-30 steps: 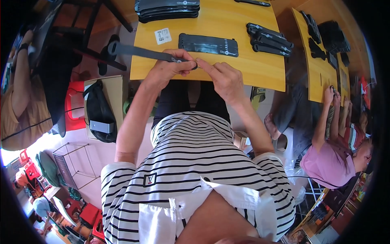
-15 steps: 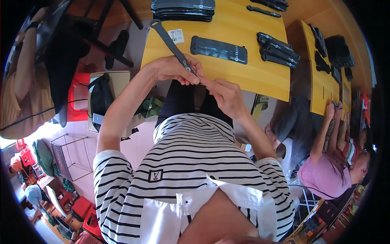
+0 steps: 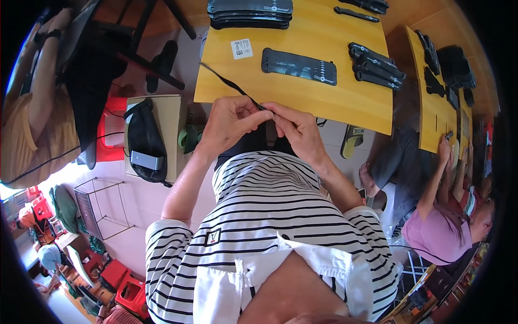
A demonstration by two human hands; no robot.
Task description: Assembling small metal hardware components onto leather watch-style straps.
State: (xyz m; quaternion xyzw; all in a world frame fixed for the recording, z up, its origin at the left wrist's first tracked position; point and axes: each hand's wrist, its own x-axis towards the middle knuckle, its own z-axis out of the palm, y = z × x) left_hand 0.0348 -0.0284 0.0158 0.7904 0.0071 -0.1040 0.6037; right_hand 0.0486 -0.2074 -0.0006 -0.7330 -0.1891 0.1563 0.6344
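Between my two hands, over the table's near edge, runs a thin black strap (image 3: 229, 84), now seen edge-on with its free end pointing up and left. My left hand (image 3: 229, 123) pinches it between thumb and fingers. Close against it, my right hand (image 3: 298, 129) pinches the strap's near end, which the fingers hide. Beyond them on the yellow table (image 3: 237, 69) lies a flat black panel (image 3: 298, 66) with a row of pale marks. A small white printed label (image 3: 242, 48) is stuck on the tabletop left of it.
A stack of black panels (image 3: 250, 14) sits at the table's far left, and a pile of black straps (image 3: 376, 67) at its right. A cardboard box (image 3: 168, 129) with a black bag (image 3: 144, 141) stands at left. Co-workers are on both sides, one in a pink shirt (image 3: 436, 232).
The strap has turned from flat face to edge-on, and its far end has dropped lower. My left hand has rolled over and come closer to my right. The whole view has shifted slightly.
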